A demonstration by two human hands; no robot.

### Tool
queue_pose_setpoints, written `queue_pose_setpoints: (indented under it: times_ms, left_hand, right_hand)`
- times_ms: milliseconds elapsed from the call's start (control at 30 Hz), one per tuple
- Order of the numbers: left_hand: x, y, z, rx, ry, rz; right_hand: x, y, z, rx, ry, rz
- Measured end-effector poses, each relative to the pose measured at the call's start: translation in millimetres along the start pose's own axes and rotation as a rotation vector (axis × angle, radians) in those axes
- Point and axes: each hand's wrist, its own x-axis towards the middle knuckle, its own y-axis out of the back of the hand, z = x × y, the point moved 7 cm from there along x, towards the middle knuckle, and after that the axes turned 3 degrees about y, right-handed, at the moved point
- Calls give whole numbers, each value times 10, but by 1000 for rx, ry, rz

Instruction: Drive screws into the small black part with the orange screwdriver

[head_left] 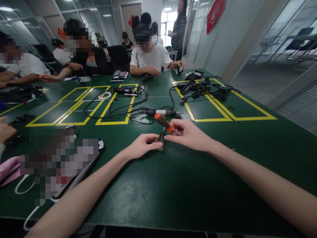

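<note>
A small dark part (161, 142) is pinched on the table (173, 198) by the left hand (141, 146). An orange-handled screwdriver (163, 123) is gripped, tilted, by the right hand (189, 135), its tip on the part. A slip off the part could jab the left fingers; the part could skid.

Screwdriver (163, 122) in my right hand (189, 134): orange handle, black collar. Small part (161, 142) under my left hand (141, 145): black. Table (173, 185): dark green, yellow taped rectangles. Cables (123, 109): black.
</note>
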Motion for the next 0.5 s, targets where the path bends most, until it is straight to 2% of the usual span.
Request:
queue_pose_setpoints:
  times_ms: [133,500]
  left_hand:
    - [-6,13,6,-83,27,-11]
    - [-5,38,9,-101,35,-26]
  right_hand:
    - [17,-43,90,-11,-15,4]
    - [20,-50,103,40,-34,-38]
